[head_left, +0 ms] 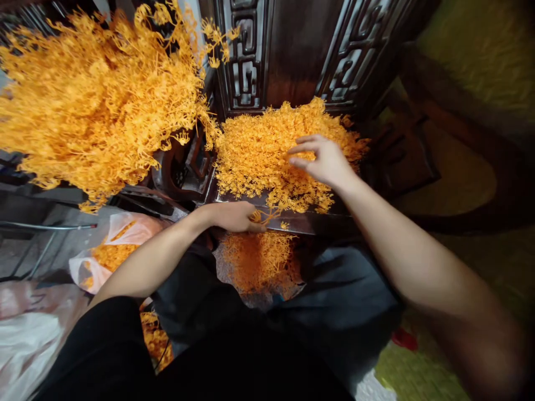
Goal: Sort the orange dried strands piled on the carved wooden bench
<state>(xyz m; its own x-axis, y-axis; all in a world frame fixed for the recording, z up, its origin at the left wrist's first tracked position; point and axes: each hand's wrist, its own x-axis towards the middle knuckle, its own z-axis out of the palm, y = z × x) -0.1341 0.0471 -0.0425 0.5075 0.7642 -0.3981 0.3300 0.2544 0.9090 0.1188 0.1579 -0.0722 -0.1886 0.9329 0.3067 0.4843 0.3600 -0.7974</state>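
My left hand is closed at the front edge of the dark wooden seat. From its fingertips a small orange branching piece with thin stems and flower-like ends sticks out. Over a heap of similar orange pieces on the seat hovers my right hand; its fingers are apart and nothing shows between them. Between my knees, below the seat edge, more orange pieces lie on what looks like a clear plastic bag.
At the left rises a large mound of orange pieces. A translucent plastic bag with orange bits stands under it, beside a thin metal bar. The carved chair back bounds the far side. White plastic lies lower left.
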